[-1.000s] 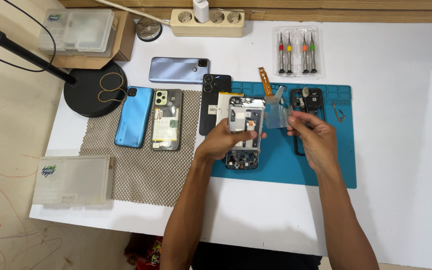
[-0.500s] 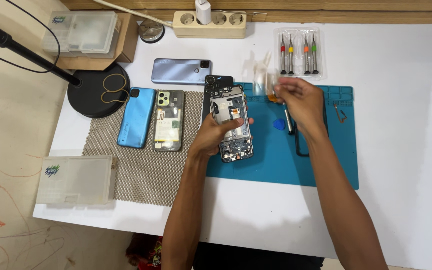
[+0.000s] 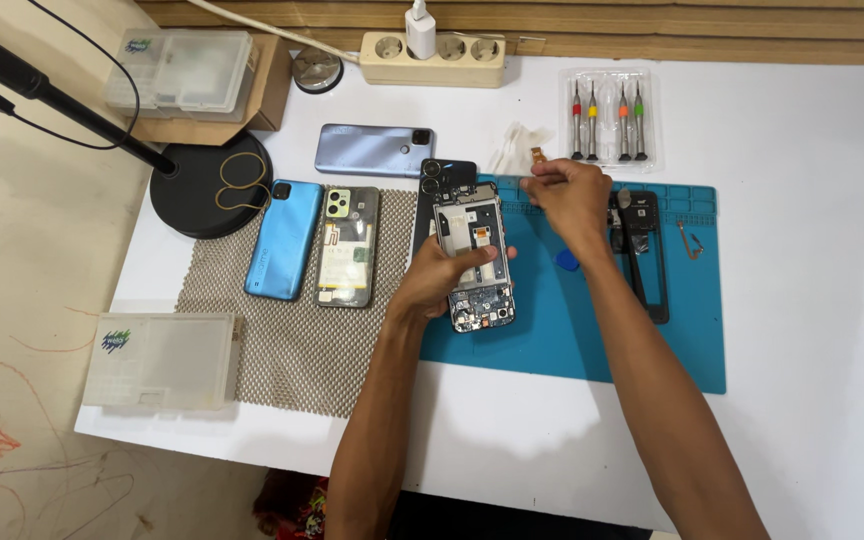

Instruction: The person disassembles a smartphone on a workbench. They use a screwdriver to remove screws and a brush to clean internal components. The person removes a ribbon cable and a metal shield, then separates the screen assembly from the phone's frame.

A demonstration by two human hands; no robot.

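Left hand (image 3: 442, 280) of mine grips the opened phone (image 3: 474, 262), circuit side up, over the blue repair mat (image 3: 652, 340); my right hand (image 3: 570, 198) pinches a thin strip (image 3: 530, 180) at the mat's far edge, beside the screwdriver set (image 3: 607, 120).

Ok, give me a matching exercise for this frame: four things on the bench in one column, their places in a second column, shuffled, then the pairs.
Things:
1. opened phone
2. screwdriver set
3. blue phone
4. power strip

Places:
A. face down on the mesh mat
B. along the wall, a charger plugged in
C. in the left hand, over the blue mat
D. in a clear tray beyond the right hand

Pairs: 1-C, 2-D, 3-A, 4-B
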